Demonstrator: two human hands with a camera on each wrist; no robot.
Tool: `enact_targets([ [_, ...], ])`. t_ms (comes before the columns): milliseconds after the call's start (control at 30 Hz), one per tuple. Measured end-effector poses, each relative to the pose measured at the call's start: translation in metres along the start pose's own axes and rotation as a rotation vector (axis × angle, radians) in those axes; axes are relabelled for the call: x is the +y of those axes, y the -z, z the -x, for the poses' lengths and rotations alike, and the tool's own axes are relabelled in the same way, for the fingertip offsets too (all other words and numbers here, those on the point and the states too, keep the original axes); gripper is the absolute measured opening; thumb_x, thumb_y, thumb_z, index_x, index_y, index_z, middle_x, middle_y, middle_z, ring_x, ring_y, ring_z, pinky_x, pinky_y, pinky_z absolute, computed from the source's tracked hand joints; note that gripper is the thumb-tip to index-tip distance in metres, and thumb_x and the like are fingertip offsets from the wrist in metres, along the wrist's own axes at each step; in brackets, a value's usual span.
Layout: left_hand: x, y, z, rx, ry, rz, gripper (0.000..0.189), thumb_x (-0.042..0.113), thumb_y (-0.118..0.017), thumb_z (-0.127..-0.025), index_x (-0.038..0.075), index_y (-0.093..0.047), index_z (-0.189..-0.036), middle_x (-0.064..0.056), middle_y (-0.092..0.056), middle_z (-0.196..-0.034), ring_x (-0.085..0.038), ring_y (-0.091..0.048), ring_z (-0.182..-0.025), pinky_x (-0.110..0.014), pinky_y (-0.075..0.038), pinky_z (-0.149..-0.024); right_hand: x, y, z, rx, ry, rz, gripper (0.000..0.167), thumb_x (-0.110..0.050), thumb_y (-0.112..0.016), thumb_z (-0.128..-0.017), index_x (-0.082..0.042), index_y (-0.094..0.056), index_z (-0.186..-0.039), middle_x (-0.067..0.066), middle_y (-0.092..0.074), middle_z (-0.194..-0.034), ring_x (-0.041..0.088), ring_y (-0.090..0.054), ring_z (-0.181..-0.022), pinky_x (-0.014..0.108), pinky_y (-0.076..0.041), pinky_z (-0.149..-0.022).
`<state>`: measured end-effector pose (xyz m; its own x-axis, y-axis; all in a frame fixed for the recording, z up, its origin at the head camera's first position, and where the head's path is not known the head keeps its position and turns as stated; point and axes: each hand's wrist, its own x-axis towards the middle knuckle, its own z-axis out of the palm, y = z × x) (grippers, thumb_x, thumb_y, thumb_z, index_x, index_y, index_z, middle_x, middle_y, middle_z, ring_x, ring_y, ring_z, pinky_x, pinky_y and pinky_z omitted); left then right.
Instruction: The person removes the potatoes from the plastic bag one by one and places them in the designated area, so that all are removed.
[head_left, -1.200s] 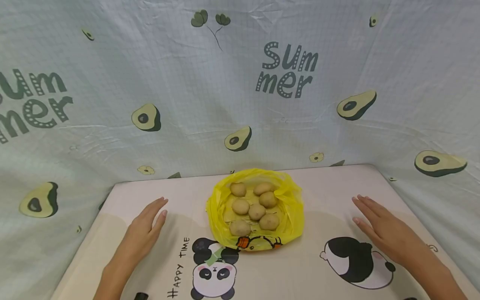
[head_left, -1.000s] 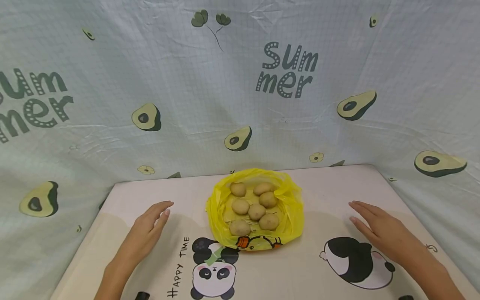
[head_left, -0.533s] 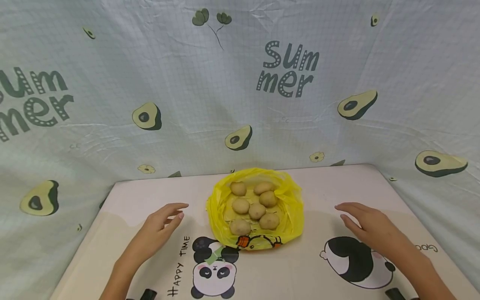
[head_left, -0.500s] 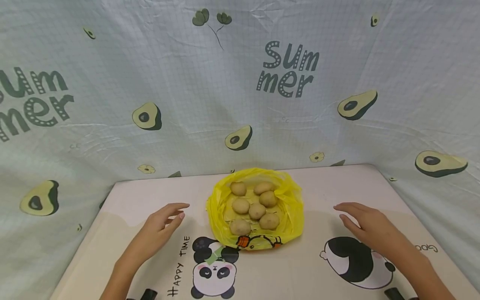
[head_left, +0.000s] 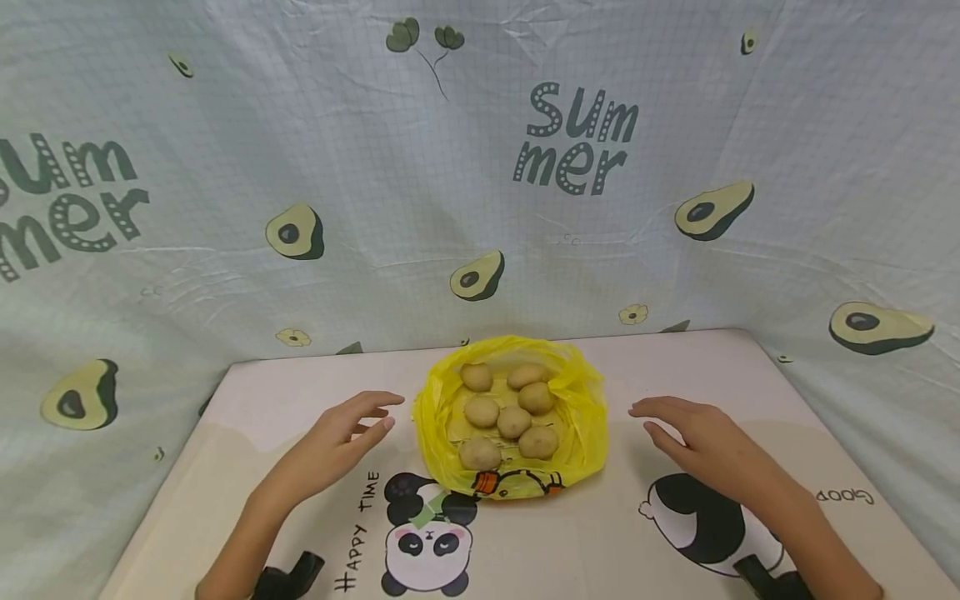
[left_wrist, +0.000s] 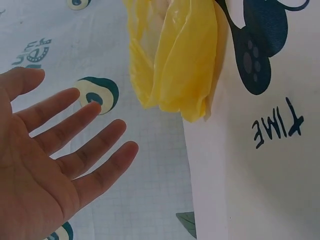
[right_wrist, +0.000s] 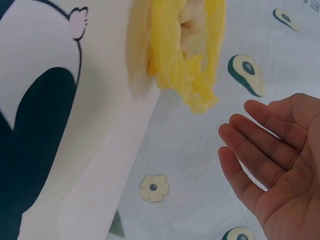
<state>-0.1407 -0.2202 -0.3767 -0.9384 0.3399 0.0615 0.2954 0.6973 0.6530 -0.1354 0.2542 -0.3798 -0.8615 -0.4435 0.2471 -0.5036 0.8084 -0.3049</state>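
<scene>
A yellow plastic bag (head_left: 588,433) with its mouth spread wide sits on the table, and several potatoes (head_left: 481,412) lie inside it. My left hand (head_left: 337,437) hovers just left of the bag, fingers spread and holding nothing, fingertips close to its side. On the other side my right hand (head_left: 708,433) is held in the air with loosely bent fingers, a little farther from the bag. In the left wrist view the palm faces the yellow bag (left_wrist: 175,60) across a gap. The right wrist view likewise shows a bare palm apart from the bag (right_wrist: 185,65).
The pale table (head_left: 570,550) carries printed pandas and lettering. Behind it hangs a light curtain (head_left: 375,167) with avocado prints, close to the table's back edge. Black straps (head_left: 292,575) show at the wrists.
Both hands have moved inward toward the bag, the left one to the right and the right one to the left. Bag and potatoes have stayed in place.
</scene>
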Motion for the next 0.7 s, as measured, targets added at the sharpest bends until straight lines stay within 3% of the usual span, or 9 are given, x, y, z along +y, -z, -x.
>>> enact_targets([
  [400,-0.003,0.002,-0.024,-0.072,-0.053,0.024,0.041,0.031,-0.059,-0.104,0.011,-0.057,-0.140,-0.011,-0.057,-0.142,-0.036,-0.059,-0.125,-0.051,-0.053,-0.098,-0.013,0.000,-0.025,-0.056,0.082,-0.030,0.025,-0.014,-0.065,-0.099,-0.014,-0.071,-0.124,0.004,-0.068,-0.129,0.027,-0.065,-0.117,0.048,-0.054,-0.094],
  [700,-0.006,0.003,-0.034,-0.136,-0.050,0.063,0.040,0.024,-0.059,-0.104,0.009,-0.056,-0.141,-0.012,-0.054,-0.146,-0.038,-0.057,-0.128,-0.051,-0.052,-0.099,-0.019,-0.002,-0.040,-0.118,0.115,-0.057,0.025,-0.013,-0.064,-0.100,-0.013,-0.070,-0.124,0.004,-0.067,-0.129,0.028,-0.063,-0.120,0.049,-0.052,-0.098],
])
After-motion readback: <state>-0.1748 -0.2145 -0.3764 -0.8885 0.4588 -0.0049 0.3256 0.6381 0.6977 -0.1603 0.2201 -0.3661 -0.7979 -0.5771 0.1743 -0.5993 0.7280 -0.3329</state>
